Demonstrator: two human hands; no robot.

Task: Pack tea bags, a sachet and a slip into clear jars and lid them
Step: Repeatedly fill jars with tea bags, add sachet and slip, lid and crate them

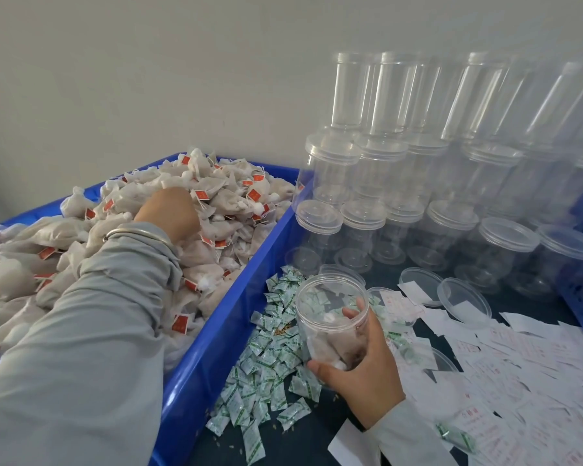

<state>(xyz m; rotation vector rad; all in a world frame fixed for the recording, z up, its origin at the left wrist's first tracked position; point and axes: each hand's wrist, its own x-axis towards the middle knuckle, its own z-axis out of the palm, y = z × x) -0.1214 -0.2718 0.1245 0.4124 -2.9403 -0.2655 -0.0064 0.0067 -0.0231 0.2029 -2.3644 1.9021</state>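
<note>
Only illegible red tags (203, 194), slips (505, 361).

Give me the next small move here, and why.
Probably: the left hand lifts a few tea bags from the blue bin into the open jar. The right hand holds the jar tilted, lidless, with only a few bags at its bottom.

Stacked jars (428, 183) wall rear; sachets (270, 358) litter front.
</note>
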